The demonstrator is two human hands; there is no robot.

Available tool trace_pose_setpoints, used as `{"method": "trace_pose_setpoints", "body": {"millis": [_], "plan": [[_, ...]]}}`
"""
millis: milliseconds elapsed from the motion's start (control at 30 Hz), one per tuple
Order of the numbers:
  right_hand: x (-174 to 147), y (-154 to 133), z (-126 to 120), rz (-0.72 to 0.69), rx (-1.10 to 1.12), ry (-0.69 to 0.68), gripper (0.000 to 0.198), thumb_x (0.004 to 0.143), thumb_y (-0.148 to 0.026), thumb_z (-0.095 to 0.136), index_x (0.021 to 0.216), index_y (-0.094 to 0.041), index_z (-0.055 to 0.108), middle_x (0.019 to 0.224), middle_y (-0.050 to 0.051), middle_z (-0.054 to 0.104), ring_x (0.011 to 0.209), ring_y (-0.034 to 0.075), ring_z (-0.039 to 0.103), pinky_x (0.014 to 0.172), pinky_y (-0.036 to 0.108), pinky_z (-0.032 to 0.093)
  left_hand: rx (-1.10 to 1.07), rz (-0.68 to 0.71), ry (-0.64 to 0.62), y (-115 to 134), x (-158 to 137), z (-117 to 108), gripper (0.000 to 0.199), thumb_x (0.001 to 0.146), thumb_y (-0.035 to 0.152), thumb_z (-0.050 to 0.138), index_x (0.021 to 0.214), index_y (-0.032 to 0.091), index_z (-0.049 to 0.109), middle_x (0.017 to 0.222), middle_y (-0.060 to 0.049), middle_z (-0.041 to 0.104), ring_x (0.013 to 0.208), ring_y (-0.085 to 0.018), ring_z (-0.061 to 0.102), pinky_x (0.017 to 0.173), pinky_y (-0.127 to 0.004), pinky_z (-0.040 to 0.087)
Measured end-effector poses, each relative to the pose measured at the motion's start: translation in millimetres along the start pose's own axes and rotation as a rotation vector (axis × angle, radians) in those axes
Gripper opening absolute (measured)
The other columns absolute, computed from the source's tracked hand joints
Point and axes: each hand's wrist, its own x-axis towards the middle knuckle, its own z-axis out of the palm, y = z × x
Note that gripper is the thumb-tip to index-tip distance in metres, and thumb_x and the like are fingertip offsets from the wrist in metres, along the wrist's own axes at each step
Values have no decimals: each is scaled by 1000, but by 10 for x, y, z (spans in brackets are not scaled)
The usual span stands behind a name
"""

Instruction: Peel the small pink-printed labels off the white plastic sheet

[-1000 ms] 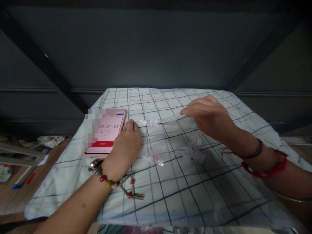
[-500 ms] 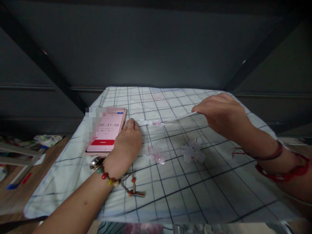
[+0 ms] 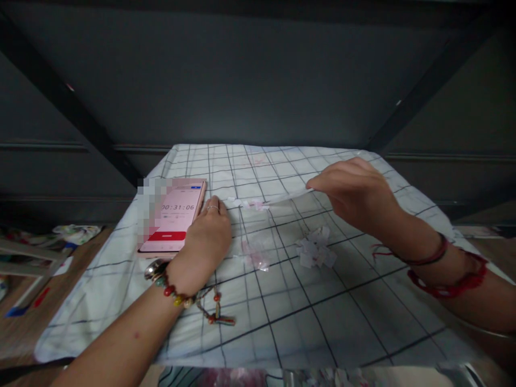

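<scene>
My right hand (image 3: 349, 185) is closed, pinching one end of a thin, pale, see-through strip (image 3: 288, 195) and lifting it off the cloth. Leftward the strip slopes down to a row of small white and pink pieces (image 3: 255, 205). My left hand (image 3: 210, 228) rests low on the table beside the phone (image 3: 173, 215), fingers together and bent down at the row's left end; its fingertips are mostly hidden. Nearer me lie a crumpled clear plastic bag (image 3: 256, 255) with something pinkish and a small heap of white paper-like pieces (image 3: 316, 250).
A white cloth with dark grid lines (image 3: 250, 322) covers the table. Dark panels (image 3: 258, 80) stand close behind it. The phone shows a timer. Clear packets (image 3: 237, 377) sit below the near edge, and a light frame (image 3: 36, 279) stands on the floor at left.
My right hand has moved slightly left and the strip looks a little slacker. The whole view has shifted slightly; my left hand stays beside the phone.
</scene>
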Motion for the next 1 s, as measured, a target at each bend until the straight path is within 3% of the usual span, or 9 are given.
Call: {"method": "trace_pose_setpoints", "body": {"millis": [300,467,667,867,1000], "plan": [[148,-80,169,19,-41,-121,39,92,4,48,98,-25,74,79,0,72,81,20,61,76,35,37,-35,21,26,-29,-1,55,64,97,-5,32,157,-13,51,164,-38,57,150,-33,64,118,-38,57],[153,-74,164,-28,-32,-58,37,99,-1,47,106,-24,75,84,0,74,85,20,63,78,36,39,22,1,-8,12,-18,-36,65,97,-7,30,159,-12,50,166,-35,56,154,-31,61,123,-37,54],[84,3,105,45,-45,2,44,90,6,46,99,-25,74,83,-2,74,86,19,64,79,35,38,-36,-29,-6,11,-20,-55,66,96,-7,31,160,-12,48,166,-36,55,152,-32,63,122,-38,55],[134,-72,88,69,-40,-161,42,92,6,46,97,-25,74,83,0,75,87,20,61,80,37,37,-33,-9,-34,12,-18,-50,64,98,-6,31,158,-13,51,167,-36,55,160,-33,53,126,-37,49],[163,-114,123,50,-2,-136,42,99,3,43,104,-24,75,88,2,76,91,21,59,82,38,36,-44,-12,34,3,-21,-15,66,95,-8,30,157,-15,51,163,-39,57,153,-33,62,121,-39,55]]}}
